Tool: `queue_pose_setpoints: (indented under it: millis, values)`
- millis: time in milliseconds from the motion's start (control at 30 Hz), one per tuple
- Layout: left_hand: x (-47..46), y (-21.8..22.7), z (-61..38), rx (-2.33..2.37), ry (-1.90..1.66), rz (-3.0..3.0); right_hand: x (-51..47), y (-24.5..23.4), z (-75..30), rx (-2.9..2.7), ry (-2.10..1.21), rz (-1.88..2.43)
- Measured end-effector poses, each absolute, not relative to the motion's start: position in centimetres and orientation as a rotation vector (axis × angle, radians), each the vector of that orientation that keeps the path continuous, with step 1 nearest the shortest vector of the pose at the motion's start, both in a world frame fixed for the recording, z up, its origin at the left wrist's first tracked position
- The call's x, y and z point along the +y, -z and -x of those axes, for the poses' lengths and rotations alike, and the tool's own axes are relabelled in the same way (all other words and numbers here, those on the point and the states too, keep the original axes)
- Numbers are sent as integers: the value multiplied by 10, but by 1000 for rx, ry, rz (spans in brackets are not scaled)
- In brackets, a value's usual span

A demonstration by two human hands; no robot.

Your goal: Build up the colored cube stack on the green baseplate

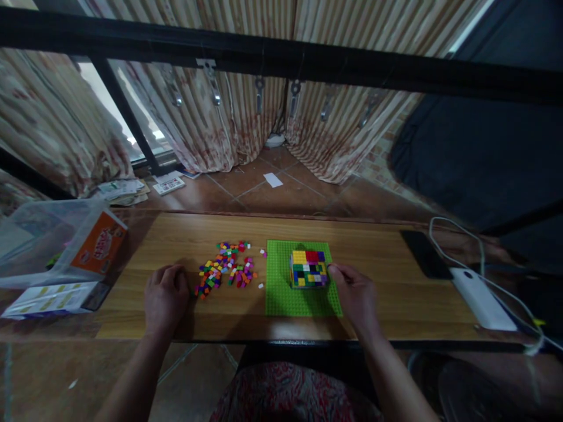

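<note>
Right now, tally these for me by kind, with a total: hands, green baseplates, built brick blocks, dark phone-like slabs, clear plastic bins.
Hands: 2, left hand and right hand
Green baseplate: 1
Built brick block: 1
Dark phone-like slab: 1
Clear plastic bin: 1
Total: 6

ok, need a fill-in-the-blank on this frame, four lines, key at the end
1. The brick block stands on a ____ baseplate.
2. In the picture, the loose bricks lie to the ____ of the baseplate.
3. The hand right beside the brick block is the person's ____ one.
4. The clear plastic bin carries an ____ label.

Missing words: green; left; right; orange
</note>
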State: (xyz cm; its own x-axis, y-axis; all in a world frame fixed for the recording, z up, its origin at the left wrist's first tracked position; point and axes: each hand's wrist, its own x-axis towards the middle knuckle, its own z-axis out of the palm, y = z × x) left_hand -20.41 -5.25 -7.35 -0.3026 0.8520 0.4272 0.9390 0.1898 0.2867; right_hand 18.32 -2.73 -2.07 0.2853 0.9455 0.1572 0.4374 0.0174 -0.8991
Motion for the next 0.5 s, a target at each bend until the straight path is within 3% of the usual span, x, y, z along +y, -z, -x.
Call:
queue_pose_setpoints:
  millis: [300, 500]
  values:
    - [-53, 72, 203, -2315, 728, 1738, -15, 41, -177, -1199, -716, 1519]
    - [-52, 72, 202, -2314, 729, 1738, -15, 46, -168, -1226, -559, 1556]
